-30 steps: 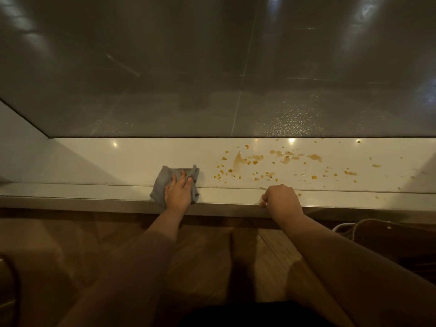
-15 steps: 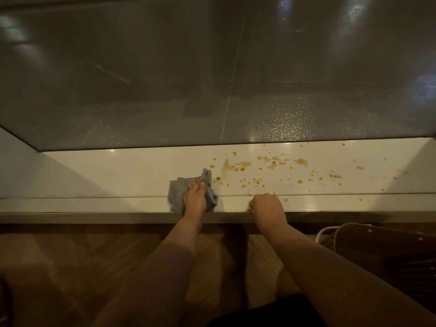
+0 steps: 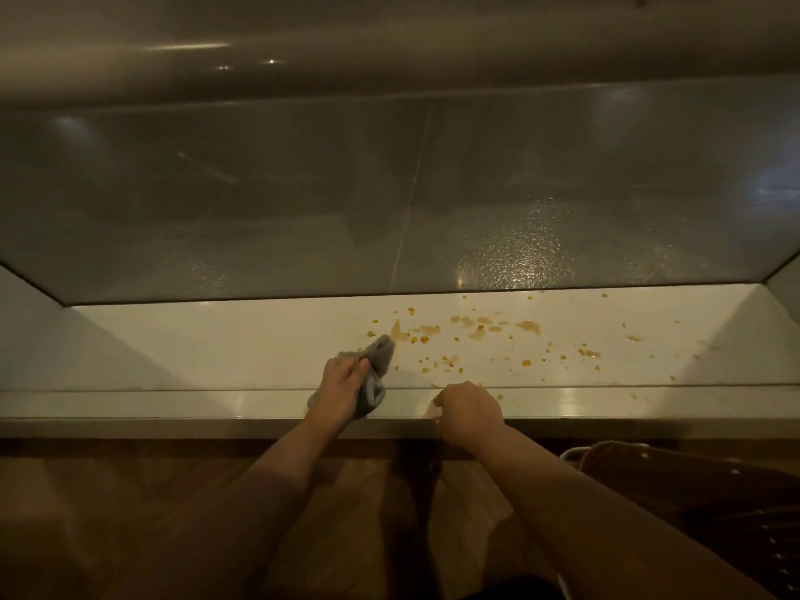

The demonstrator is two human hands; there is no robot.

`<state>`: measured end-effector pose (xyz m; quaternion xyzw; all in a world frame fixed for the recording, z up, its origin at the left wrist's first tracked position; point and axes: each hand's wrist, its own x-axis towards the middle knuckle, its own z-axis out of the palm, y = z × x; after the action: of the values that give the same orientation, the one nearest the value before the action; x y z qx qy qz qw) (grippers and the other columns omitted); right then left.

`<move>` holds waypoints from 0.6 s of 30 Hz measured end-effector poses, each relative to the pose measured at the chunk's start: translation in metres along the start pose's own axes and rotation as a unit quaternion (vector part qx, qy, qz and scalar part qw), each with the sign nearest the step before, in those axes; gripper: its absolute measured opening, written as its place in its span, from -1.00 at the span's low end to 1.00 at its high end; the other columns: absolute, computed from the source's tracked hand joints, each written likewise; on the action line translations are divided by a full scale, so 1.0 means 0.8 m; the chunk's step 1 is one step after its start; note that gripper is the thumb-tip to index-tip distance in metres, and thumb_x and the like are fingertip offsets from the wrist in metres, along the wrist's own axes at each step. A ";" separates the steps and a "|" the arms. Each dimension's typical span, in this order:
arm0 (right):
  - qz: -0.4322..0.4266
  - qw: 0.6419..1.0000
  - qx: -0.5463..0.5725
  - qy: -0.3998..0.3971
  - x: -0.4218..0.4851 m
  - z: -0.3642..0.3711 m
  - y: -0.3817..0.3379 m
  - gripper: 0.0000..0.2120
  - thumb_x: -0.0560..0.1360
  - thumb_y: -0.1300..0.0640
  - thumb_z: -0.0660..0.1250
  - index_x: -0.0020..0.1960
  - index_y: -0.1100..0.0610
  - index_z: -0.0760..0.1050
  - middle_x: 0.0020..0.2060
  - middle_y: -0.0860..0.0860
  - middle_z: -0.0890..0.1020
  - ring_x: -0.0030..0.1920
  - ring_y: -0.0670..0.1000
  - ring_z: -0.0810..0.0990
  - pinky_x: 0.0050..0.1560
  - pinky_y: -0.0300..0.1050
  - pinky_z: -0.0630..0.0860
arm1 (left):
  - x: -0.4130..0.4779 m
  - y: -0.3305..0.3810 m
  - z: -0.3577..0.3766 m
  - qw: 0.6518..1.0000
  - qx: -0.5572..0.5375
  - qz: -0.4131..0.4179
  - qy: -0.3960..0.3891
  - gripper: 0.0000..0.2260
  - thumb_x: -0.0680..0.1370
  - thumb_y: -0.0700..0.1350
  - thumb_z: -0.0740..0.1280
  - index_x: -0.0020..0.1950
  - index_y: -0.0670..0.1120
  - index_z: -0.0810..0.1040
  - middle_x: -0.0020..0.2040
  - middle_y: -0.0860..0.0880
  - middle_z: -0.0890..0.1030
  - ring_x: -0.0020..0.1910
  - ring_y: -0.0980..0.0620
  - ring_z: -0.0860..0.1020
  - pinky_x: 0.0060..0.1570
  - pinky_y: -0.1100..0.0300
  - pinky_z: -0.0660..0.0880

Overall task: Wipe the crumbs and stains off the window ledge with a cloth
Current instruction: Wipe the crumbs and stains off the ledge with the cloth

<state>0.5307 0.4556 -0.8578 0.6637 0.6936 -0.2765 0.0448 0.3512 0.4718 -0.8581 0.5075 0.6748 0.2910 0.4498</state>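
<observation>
At ledge front edge, centre: L hand (image 3: 342, 389) is gripping bunched grey cloth (image 3: 377, 361), fingers curling round it. Cloth tip is lying on white window ledge (image 3: 216, 352), just beside nearest of the brown stains (image 3: 528, 326). Orange crumbs (image 3: 526, 362) are lying scattered to R of cloth, mid-ledge to R end. R hand (image 3: 469, 411) is resting on front lip, fingers clenching in fist, apart from cloth. Dark glass (image 3: 303, 210) is standing behind ledge. Woven basket (image 3: 692, 491) is sitting on floor (image 3: 130, 513), lower R.
</observation>
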 end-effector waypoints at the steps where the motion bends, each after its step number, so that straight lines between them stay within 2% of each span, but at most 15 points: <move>1: 0.000 0.999 0.039 -0.007 -0.001 -0.011 0.001 -0.61 0.48 0.16 0.32 0.30 0.10 0.46 0.17 0.07 0.57 0.15 0.06 0.55 0.15 -0.09 0.51 | -0.002 0.004 0.001 1.000 0.020 0.010 -0.006 -0.77 0.63 -0.08 0.12 0.15 -0.14 0.49 0.15 -0.15 0.38 0.14 -0.05 0.42 0.24 0.16 0.31; 3: -0.033 0.994 0.105 0.011 -0.001 -0.039 0.001 -0.44 0.46 0.23 0.30 0.44 0.06 0.28 0.37 0.09 0.42 0.32 0.09 0.43 0.26 -0.05 0.44 | -0.003 0.011 0.004 0.997 0.067 0.035 -0.026 -0.76 0.62 -0.10 0.14 0.21 -0.14 0.48 0.13 -0.07 0.30 0.13 0.01 0.37 0.30 0.18 0.30; 5: -0.124 0.984 0.130 0.017 -0.001 -0.069 -0.005 -0.30 0.44 0.25 0.31 0.51 0.03 0.11 0.52 0.05 0.15 0.48 0.08 0.21 0.41 -0.03 0.29 | -0.002 0.022 0.005 0.982 0.150 0.108 -0.036 -0.77 0.61 -0.11 0.16 0.19 -0.13 0.51 0.08 -0.05 0.30 0.10 0.01 0.37 0.27 0.17 0.33; 6: -0.171 0.977 0.131 -0.006 0.002 -0.081 -0.010 -0.27 0.44 0.23 0.33 0.52 0.04 0.08 0.54 0.03 0.06 0.51 0.07 0.12 0.46 -0.02 0.22 | -0.001 0.028 0.004 0.968 0.192 0.153 -0.043 -0.78 0.61 -0.11 0.17 0.17 -0.12 0.53 0.06 -0.04 0.30 0.09 0.01 0.37 0.23 0.19 0.34; 7: -0.208 0.970 0.121 -0.040 0.007 -0.091 -0.016 -0.26 0.43 0.22 0.35 0.51 0.07 0.07 0.54 0.05 0.07 0.51 0.08 0.11 0.46 0.00 0.21 | -0.001 0.035 0.002 0.953 0.230 0.188 -0.062 -0.79 0.60 -0.10 0.18 0.16 -0.10 0.54 0.05 -0.02 0.30 0.08 0.02 0.36 0.19 0.23 0.34; 8: -0.230 0.964 0.110 -0.079 0.013 -0.098 -0.022 -0.26 0.42 0.22 0.37 0.50 0.10 0.08 0.49 0.11 0.18 0.46 0.13 0.21 0.40 0.03 0.29 | 0.000 0.041 0.000 0.938 0.259 0.215 -0.086 -0.79 0.60 -0.10 0.19 0.14 -0.09 0.55 0.05 -0.01 0.28 0.06 0.02 0.35 0.16 0.25 0.34; 9: -0.244 0.955 0.113 -0.123 0.018 -0.103 -0.029 -0.28 0.41 0.26 0.36 0.48 0.13 0.10 0.35 0.16 0.35 0.32 0.18 0.38 0.22 0.03 0.44 | 0.000 0.048 -0.003 0.923 0.284 0.235 -0.114 -0.80 0.60 -0.08 0.18 0.12 -0.08 0.55 0.04 0.00 0.27 0.04 0.03 0.34 0.12 0.25 0.35; 10: -0.244 0.945 0.137 -0.172 0.022 -0.106 -0.035 -0.32 0.41 0.32 0.33 0.45 0.16 0.12 0.17 0.17 0.45 0.12 0.18 0.49 0.00 -0.04 0.51 | 0.000 0.055 -0.006 0.907 0.304 0.257 -0.135 -0.80 0.59 -0.06 0.18 0.09 -0.07 0.55 0.02 0.01 0.26 0.01 0.02 0.33 0.08 0.23 0.37; 11: -0.236 0.930 0.175 -0.219 0.026 -0.111 -0.040 -0.38 0.42 0.37 0.29 0.41 0.19 0.13 0.04 0.15 0.46 -0.04 0.11 0.51 -0.14 -0.12 0.49 | 0.000 0.060 -0.010 0.893 0.320 0.280 -0.147 -0.80 0.58 -0.02 0.16 0.05 -0.03 0.55 0.00 0.02 0.25 -0.02 0.02 0.31 0.02 0.23 0.37; 13: -0.200 0.902 0.249 -0.291 0.036 -0.118 -0.044 -0.46 0.44 0.37 0.22 0.37 0.20 0.16 -0.02 0.10 0.46 -0.14 -0.04 0.52 -0.16 -0.21 0.44 | 0.001 0.069 -0.015 0.870 0.344 0.320 -0.147 -0.85 0.56 0.01 0.14 -0.02 0.11 0.50 -0.04 0.04 0.24 -0.05 0.05 0.25 -0.10 0.34 0.25; 14: -0.180 0.887 0.275 -0.324 0.040 -0.119 -0.044 -0.49 0.42 0.35 0.21 0.34 0.19 0.20 -0.06 0.10 0.49 -0.22 -0.11 0.55 -0.17 -0.21 0.43 | 0.002 0.072 -0.019 0.862 0.357 0.329 -0.144 -0.89 0.56 -0.02 0.16 -0.02 0.14 0.46 -0.04 0.05 0.24 -0.06 0.06 0.22 -0.12 0.39 0.18; 16: -0.154 0.854 0.307 -0.391 0.045 -0.116 -0.043 -0.61 0.38 0.30 0.19 0.20 0.22 0.33 -0.26 0.09 0.57 -0.44 -0.15 0.54 -0.27 -0.22 0.43 | 0.005 0.074 -0.021 0.859 0.369 0.328 -0.134 -0.86 0.57 -0.12 0.20 -0.10 0.09 0.50 -0.04 0.04 0.26 -0.04 0.07 0.20 -0.14 0.40 0.13; 17: -0.146 0.842 0.312 -0.416 0.048 -0.112 -0.043 -0.67 0.39 0.30 0.18 0.16 0.24 0.37 -0.31 0.09 0.59 -0.45 -0.11 0.53 -0.29 -0.22 0.43 | 0.006 0.074 -0.022 0.859 0.374 0.323 -0.132 -0.86 0.56 -0.15 0.21 -0.10 0.04 0.54 -0.03 0.04 0.26 -0.04 0.07 0.20 -0.16 0.37 0.13; 18: -0.139 0.836 0.314 -0.429 0.053 -0.106 -0.044 -0.69 0.42 0.30 0.19 0.16 0.25 0.40 -0.26 0.13 0.59 -0.36 -0.05 0.54 -0.27 -0.19 0.45 | 0.007 0.073 -0.023 0.857 0.381 0.321 -0.131 -0.87 0.56 -0.16 0.22 -0.07 -0.01 0.56 -0.03 0.04 0.26 -0.04 0.07 0.19 -0.17 0.28 0.14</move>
<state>0.5186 0.5319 -0.7934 0.3538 0.5662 -0.7393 0.0883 0.3589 0.4967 -0.8026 0.8613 0.4673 0.0701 0.1867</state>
